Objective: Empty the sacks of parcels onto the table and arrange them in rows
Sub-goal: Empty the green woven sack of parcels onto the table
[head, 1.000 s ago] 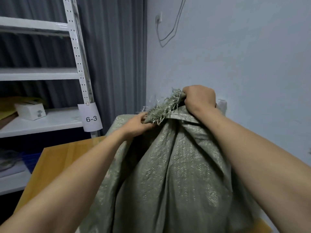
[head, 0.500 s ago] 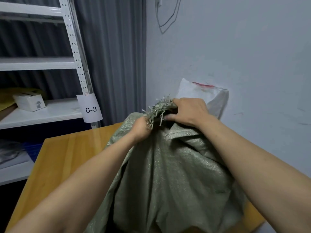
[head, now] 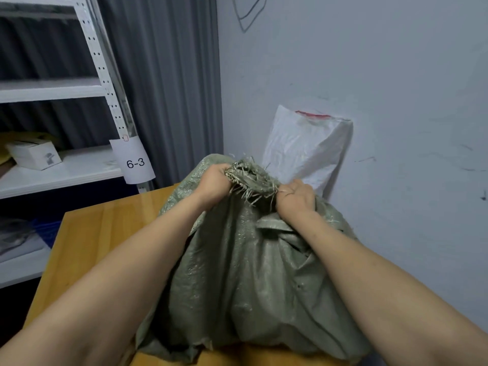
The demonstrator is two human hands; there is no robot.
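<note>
A bulging grey-green woven sack (head: 245, 281) stands on the wooden table (head: 100, 233), its frayed mouth at the top. My left hand (head: 214, 180) grips the left side of the frayed mouth. My right hand (head: 295, 196) grips the right side of it. The mouth is pulled slightly apart between the two hands. What the sack holds is hidden. A white woven sack (head: 306, 149) with a red line near its top leans on the wall behind the green one.
A white metal shelf rack (head: 68, 170) stands to the left, with a tag reading 6-3 (head: 133, 161) and a small white box (head: 34, 154) on one shelf. A grey curtain hangs behind. The pale wall (head: 383, 88) runs close along the right side of the table.
The sack's top has come down lower, and the white sack behind it has come into sight. My hands have moved apart along the frayed mouth, which is starting to spread.
</note>
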